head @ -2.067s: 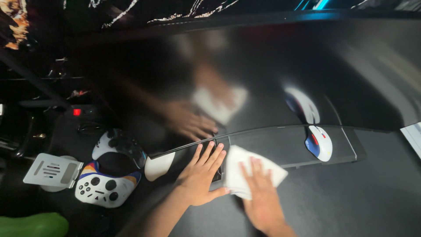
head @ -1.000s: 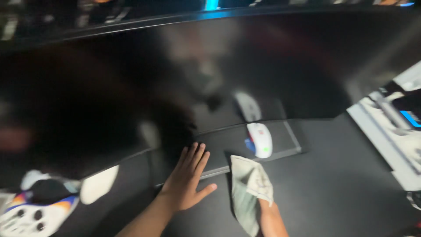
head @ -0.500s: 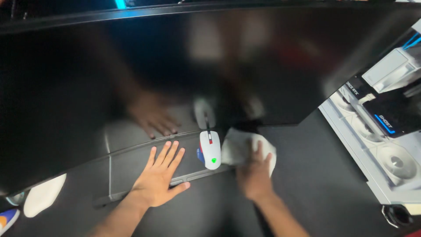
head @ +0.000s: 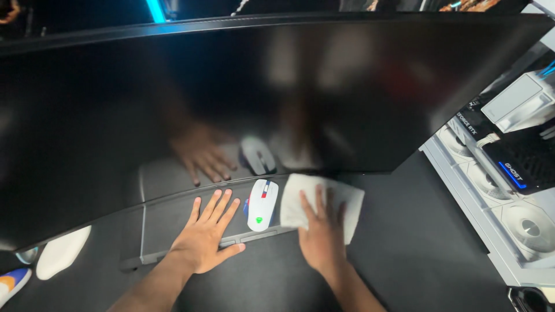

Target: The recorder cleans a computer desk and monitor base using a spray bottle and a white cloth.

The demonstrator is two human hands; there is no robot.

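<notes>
The left hand [head: 205, 238] lay flat, fingers spread wide, palm down on the dark monitor base [head: 165, 216], holding nothing. Just beside its fingertips, to the right, sat the white mouse [head: 262, 204], with red and blue stripes and a small green light, apart from the hand by a narrow gap. On the far side of the mouse, the right hand [head: 319, 234] pressed down with fingers splayed on a white cloth [head: 347, 202], pinning it flat against the desk surface [head: 416, 254] rather than gripping it. The cloth's left edge came right up beside the mouse. Beyond both hands rose the wide curved dark screen [head: 231, 86], mirroring them dimly. Well off to the right hand's side stood a white computer case [head: 514, 225].
</notes>
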